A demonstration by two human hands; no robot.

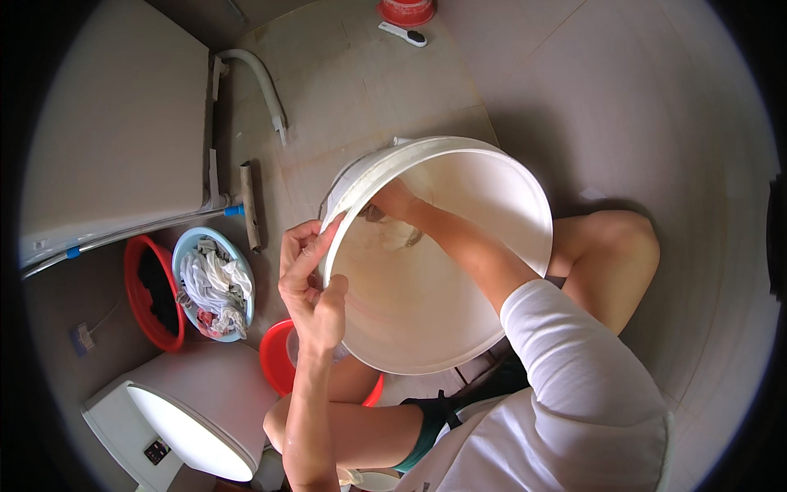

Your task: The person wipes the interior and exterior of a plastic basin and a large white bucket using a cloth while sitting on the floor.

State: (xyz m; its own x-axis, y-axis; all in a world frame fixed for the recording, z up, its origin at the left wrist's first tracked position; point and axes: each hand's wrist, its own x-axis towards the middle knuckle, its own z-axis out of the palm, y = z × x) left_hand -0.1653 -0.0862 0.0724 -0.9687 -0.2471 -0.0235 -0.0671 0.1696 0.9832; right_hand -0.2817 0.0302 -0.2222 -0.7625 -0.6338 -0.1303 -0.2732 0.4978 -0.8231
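Observation:
A large white plastic bucket [442, 350] is tilted towards me between my legs, its round mouth facing up at me. My left hand [313, 283] grips its rim on the left side, thumb and fingers around the edge. Deep inside the bucket, my right hand [395, 200] is against the far left wall. A small dark brownish pad or cloth [372, 214] shows under that hand; the rim hides part of the fingers. A little murky water [399, 235] lies at the bottom, and the inner wall has brownish stains.
Left of me are a light blue basin [248, 280] of wet clothes, a red basin [131, 264] with dark cloth, and a floor squeegee [249, 206]. Another red basin [270, 350] sits by my left knee. Ahead lie a drain hose [264, 80] and a white-handled brush [403, 34]. A toilet [203, 381] stands lower left.

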